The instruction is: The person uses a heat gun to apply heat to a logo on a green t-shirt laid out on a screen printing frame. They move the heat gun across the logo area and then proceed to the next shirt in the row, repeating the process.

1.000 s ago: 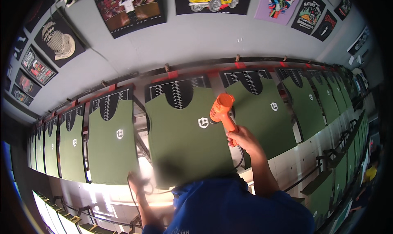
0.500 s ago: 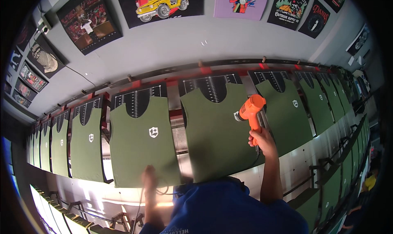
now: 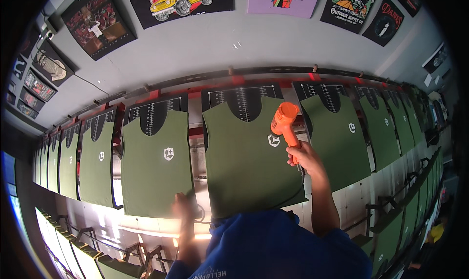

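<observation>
My right hand [image 3: 307, 158] is wrapped round the handle of an orange heat gun [image 3: 285, 118]. Its dark nozzle points down at the white shield emblem [image 3: 274, 140] on a green shirt piece [image 3: 239, 166], close above the cloth. This piece lies flat on a black board with white ruler marks [image 3: 244, 100]. From the handle's end a dark cord [image 3: 303, 181] runs down across the cloth. Lower left, my left hand [image 3: 182, 205] is closed and blurred by motion, with a loop of the cord beside it. It is near the bottom edge of the neighbouring green piece [image 3: 151, 181].
More green pieces on boards line both sides, such as one with an emblem [image 3: 337, 137]. Behind them a dark rail [image 3: 195, 76] runs along a grey wall [image 3: 171, 49] hung with printed panels. Another row of green-covered boards [image 3: 391, 230] stands at the lower right.
The heat gun in my right hand has moved left and a little up, its nozzle now just above the emblem. The boards sit further left in view. My left hand stays low, still blurred.
</observation>
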The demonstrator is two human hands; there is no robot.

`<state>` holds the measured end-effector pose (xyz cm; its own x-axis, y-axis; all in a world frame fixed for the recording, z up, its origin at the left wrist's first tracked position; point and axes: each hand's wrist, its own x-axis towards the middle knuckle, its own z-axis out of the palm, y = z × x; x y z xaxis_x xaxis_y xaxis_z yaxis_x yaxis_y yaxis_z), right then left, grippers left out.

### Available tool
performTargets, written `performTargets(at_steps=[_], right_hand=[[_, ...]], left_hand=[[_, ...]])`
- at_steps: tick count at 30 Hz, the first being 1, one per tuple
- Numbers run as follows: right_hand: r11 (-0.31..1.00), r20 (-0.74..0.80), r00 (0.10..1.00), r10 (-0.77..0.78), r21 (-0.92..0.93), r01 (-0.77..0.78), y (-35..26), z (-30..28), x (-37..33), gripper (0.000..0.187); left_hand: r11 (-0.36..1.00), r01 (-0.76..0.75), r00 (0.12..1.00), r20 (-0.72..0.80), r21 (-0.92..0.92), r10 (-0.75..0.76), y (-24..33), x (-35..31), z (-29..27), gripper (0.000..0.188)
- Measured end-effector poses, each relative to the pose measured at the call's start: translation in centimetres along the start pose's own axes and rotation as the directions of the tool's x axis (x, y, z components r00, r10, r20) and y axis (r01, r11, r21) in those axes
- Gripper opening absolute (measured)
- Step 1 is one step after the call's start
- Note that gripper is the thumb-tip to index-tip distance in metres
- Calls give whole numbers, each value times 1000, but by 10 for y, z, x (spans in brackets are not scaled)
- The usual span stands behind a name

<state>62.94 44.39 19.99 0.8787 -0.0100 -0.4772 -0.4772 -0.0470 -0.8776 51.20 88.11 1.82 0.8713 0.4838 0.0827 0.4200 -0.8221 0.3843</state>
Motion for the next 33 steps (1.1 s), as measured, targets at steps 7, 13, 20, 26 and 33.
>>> performTargets(at_steps=[7, 13, 20, 26, 33], right_hand=[[1000, 31, 1000, 2, -9, -2, 3, 4, 1, 21], [1000, -5, 1000, -5, -8, 5, 7, 6, 2, 22], [999, -66, 998, -14, -31, 12, 9, 3, 0, 21], [999, -74, 997, -31, -41, 28, 9, 2, -4, 21], [997, -99, 995, -33, -79, 25, 7, 3, -10, 22]], left_hand=[[999, 24, 998, -52, 38, -22, -9, -2, 11, 33], [998, -31, 992, -125, 50, 37, -12, -4, 16, 32], [996, -39, 985, -163, 74, 51, -19, -2, 24, 33], [997, 11, 998, -68, 82, -6, -10, 1, 17, 34], [999, -6, 993, -118, 40, 11, -21, -2, 25, 36]])
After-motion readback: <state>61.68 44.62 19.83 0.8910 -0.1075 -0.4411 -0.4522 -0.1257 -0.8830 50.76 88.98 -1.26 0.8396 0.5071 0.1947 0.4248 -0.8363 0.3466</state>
